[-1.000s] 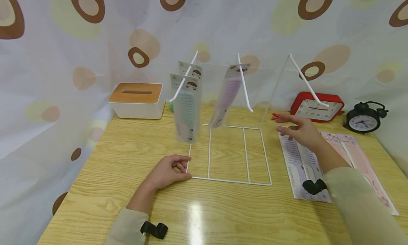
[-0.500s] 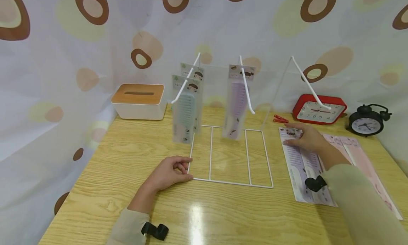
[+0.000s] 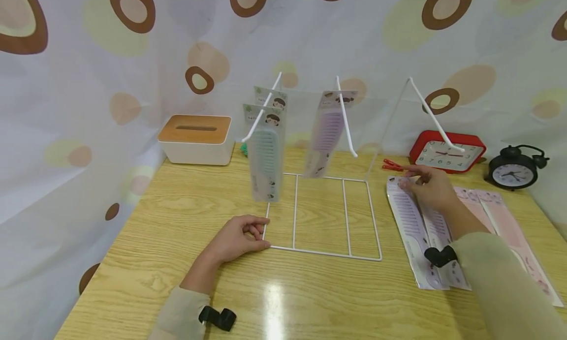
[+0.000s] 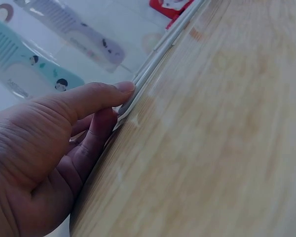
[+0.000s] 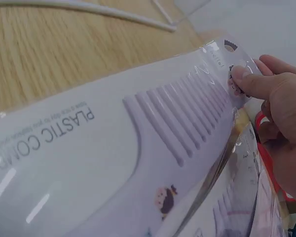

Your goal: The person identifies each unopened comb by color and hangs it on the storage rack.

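Observation:
My left hand (image 3: 236, 239) holds the front left corner of a white wire display rack (image 3: 325, 253), thumb along the front wire and index finger on the side wire. With thumb and fingers my right hand (image 3: 434, 188) pinches the top end of a packaged purple comb (image 5: 187, 113), whose top lifts slightly off the table. A second packaged purple comb (image 3: 436, 222) lies beside it, partly under my wrist. From the rack's left hook hang packaged green combs (image 3: 266, 153), one behind another. Another packaged purple comb (image 3: 329, 131) hangs tilted on the middle hook. The right hook (image 3: 436, 118) carries nothing.
Pink packages (image 3: 509, 227) lie on the table (image 3: 177, 222) at the right. Behind my right hand are a red clip (image 3: 392, 165), a red clock (image 3: 447, 152) and a black alarm clock (image 3: 514, 170). A tissue box (image 3: 197, 140) stands at the back left.
My right hand has come down from beside the rack onto the purple comb package and now pinches its top, raising it slightly. The hanging purple comb swings. My left hand stays on the rack.

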Demonstrator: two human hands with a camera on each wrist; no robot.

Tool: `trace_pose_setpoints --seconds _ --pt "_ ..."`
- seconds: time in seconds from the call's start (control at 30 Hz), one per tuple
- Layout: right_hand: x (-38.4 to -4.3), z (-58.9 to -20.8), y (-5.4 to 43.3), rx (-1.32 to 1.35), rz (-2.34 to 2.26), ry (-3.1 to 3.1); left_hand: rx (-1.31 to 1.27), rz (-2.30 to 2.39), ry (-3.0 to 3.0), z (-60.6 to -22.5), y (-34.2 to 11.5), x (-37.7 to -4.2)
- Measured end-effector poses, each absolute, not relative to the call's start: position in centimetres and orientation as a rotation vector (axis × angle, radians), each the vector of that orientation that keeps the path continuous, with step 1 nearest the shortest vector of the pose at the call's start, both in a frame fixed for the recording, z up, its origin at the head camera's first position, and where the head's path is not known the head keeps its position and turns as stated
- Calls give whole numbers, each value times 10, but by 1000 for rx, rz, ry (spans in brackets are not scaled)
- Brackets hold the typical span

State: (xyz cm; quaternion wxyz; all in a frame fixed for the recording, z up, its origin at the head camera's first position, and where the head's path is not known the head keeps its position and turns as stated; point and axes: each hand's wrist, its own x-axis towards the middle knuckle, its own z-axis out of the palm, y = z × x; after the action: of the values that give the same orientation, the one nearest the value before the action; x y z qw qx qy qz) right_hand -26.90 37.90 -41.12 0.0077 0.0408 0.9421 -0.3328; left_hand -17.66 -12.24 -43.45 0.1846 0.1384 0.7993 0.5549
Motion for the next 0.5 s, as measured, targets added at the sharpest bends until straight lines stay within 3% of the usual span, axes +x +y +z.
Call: trace_pose_setpoints --seconds 0.33,0.5 --pt "-245 -379 372 208 -1524 2801 391 1559 2260 -433 -122 -176" --pt "-230 -357 365 108 -2032 2480 369 1553 2262 -435 -121 -176"
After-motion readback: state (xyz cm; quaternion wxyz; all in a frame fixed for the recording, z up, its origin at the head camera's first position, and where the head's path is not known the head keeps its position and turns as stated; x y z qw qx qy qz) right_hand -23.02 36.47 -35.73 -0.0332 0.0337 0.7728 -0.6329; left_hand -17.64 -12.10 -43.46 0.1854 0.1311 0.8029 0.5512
